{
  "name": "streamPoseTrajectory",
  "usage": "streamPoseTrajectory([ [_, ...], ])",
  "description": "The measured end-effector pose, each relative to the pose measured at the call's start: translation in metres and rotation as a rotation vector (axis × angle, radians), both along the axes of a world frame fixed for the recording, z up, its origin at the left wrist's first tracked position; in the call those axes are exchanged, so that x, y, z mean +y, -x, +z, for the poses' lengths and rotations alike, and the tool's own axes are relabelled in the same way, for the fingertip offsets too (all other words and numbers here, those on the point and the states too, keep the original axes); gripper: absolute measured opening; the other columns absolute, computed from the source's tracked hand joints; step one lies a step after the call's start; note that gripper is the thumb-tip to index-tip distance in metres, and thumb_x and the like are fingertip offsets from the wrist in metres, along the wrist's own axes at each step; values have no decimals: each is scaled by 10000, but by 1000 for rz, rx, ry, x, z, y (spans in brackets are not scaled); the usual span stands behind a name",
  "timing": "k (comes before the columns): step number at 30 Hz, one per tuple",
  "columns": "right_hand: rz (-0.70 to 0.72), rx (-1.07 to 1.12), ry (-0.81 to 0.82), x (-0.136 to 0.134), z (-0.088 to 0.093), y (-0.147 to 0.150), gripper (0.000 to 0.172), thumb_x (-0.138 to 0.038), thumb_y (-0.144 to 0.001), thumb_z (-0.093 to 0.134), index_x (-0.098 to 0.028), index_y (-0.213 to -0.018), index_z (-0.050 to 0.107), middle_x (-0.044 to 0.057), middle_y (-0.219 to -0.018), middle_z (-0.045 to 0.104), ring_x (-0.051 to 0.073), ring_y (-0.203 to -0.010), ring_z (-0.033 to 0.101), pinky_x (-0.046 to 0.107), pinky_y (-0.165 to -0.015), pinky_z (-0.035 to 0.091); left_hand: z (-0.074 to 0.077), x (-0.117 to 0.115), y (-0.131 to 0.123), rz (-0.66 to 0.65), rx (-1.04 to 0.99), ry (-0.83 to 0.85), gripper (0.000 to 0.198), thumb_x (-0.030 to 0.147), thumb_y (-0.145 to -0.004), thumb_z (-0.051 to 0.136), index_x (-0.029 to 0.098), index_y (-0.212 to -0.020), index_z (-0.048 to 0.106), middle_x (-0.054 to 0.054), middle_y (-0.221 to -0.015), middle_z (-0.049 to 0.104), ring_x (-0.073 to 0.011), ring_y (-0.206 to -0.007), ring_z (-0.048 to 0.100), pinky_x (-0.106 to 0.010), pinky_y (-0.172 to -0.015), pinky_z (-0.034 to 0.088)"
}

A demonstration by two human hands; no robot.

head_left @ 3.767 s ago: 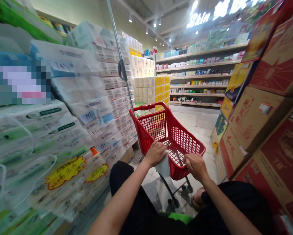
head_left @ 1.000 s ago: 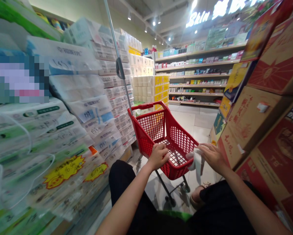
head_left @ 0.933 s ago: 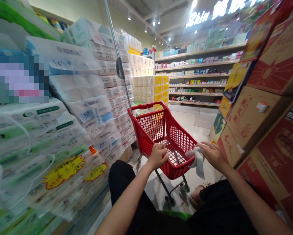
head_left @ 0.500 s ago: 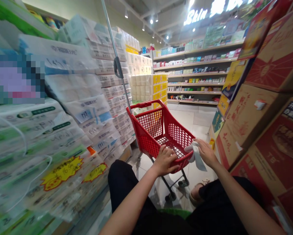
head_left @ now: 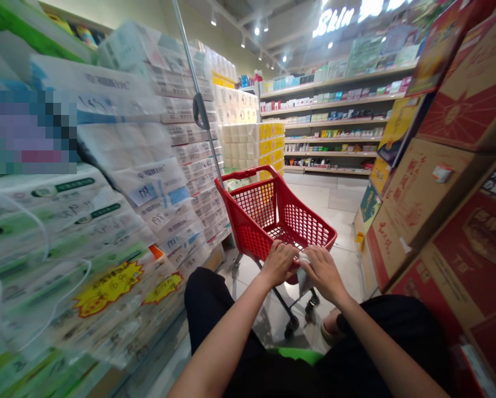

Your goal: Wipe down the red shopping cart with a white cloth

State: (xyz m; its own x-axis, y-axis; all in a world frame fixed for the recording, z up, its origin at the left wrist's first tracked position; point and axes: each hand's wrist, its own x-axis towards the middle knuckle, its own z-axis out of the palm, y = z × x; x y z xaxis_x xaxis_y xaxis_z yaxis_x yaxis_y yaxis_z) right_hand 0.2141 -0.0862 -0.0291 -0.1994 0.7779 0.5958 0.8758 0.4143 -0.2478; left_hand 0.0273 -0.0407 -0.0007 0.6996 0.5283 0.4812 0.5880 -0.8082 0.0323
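Observation:
A red plastic shopping cart (head_left: 248,243) stands on the tiled floor before me, its basket holding nothing I can see. My left hand (head_left: 280,261) is closed over the basket's near rim. Close beside it, my right hand (head_left: 323,272) presses a white cloth (head_left: 303,279) against the same rim. The cloth's lower end hangs down outside the basket, and part of it is hidden under the fingers. A metal pole (head_left: 189,61) with a dark grip rises behind the cart's left side.
Wrapped tissue packs (head_left: 148,182) are stacked along my left, with yellow price tags (head_left: 109,288). Cardboard cartons (head_left: 413,188) rise on my right. Product shelves (head_left: 334,121) line the back. Something green (head_left: 297,355) shows between my legs.
My right hand has slid the cloth leftward along the near rim, from the right corner to beside my left hand. My left hand stays on the rim.

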Motion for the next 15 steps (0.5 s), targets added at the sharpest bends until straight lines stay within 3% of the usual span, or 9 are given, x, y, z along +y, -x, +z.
streamPoseTrajectory([
  [3, 12, -49, 27, 16, -1, -31, 357, -444, -955, 351, -272, -1207, 535, 45, -1303, 549, 215, -1316, 389, 465, -1128, 273, 2, 2, 0, -1, -12, 8, 286, 433, -808, 626, 214, -974, 547, -50, -998, 559, -238, -977, 472, -445, -1027, 262],
  [9, -178, -41, 104, 58, -5, -97, 462, -493, -962, 239, -280, -1263, 518, 26, -1481, 400, 233, -1411, 262, 519, -1123, 244, 2, 5, 2, 4, -27, 13, 310, 477, -790, 655, 214, -920, 555, -43, -995, 569, -231, -976, 475, -438, -1035, 252],
  [12, -167, -9, 105, 69, -6, -102, 478, -483, -964, 228, -260, -1274, 516, 29, -1489, 389, 226, -1406, 274, 483, -1125, 264, 0, 7, 2, 7, -25, 8, 318, 485, -796, 654, 213, -924, 551, -40, -1002, 569, -230, -980, 476, -441, -1048, 237],
  [15, -169, 46, 47, 66, -9, -88, 491, -462, -971, 210, -238, -1305, 491, 48, -1483, 392, 210, -1390, 303, 460, -1131, 266, -1, 9, 2, 28, -4, -1, 320, 475, -803, 654, 212, -951, 548, -49, -1033, 564, -237, -987, 472, -440, -1029, 256],
])
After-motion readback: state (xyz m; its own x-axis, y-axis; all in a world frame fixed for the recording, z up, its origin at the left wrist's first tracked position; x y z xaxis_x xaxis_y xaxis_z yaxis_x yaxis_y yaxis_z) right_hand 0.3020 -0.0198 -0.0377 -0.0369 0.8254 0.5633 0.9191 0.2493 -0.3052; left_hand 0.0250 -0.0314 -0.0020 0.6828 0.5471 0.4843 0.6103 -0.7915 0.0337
